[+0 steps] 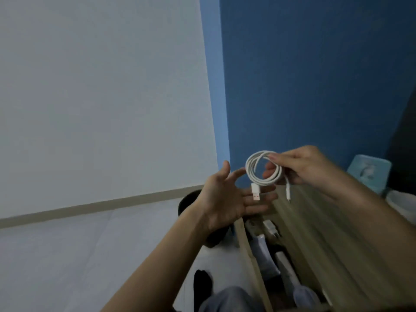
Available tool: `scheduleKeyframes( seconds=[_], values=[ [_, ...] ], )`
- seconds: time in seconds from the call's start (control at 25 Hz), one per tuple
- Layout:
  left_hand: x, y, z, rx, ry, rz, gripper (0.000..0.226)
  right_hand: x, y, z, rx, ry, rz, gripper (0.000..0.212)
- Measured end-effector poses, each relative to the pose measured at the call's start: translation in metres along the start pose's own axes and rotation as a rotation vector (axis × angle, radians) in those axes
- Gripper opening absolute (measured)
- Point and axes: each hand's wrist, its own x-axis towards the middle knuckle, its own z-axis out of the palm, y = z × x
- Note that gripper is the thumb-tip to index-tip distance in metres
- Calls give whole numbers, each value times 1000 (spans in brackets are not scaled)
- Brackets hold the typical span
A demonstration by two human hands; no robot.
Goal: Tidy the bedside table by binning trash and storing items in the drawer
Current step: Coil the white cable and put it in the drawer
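My right hand (299, 167) pinches a coiled white charging cable (254, 171) in the air above the wooden bedside table (319, 233). Its USB plug and its small plug both dangle from the coil. My left hand (227, 197) is open just left of and below the coil, palm up, fingers spread, under the USB plug. The drawer (246, 246) stands pulled out below my hands. Inside it lie a white charger plug (271, 228) and other pale and dark items that are too blurred to name.
A dark round bin (186, 203) stands on the pale floor behind my left wrist. A light blue box (369, 172) and a white bowl-like object (403, 203) sit at the table's far right. A blue wall rises behind the table. My knee (229, 298) shows at the bottom.
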Motion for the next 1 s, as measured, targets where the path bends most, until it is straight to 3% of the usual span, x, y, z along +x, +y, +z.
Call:
scheduleKeyframes(
  seconds=[0.24, 0.44, 0.64, 0.8, 0.92, 1.0],
  values=[
    [62, -75, -77, 23, 355, -160, 64, 13, 141, 1, 187, -4, 357, 23],
    [101, -128, -116, 79, 567, -256, 57, 18, 243, 18, 67, 62, 503, 24],
    [127, -157, -124, 94, 553, -337, 59, 18, 312, 40, -77, 104, 632, 24],
    [135, -166, -122, 67, 530, -353, 44, 20, 347, 50, -115, 46, 726, 23],
    [135, -167, -127, 22, 548, -389, 38, 24, 368, 60, -232, -4, 659, 24],
    [131, -168, -131, 5, 523, -398, 50, 27, 377, 66, -337, 0, 601, 18]
  ],
)
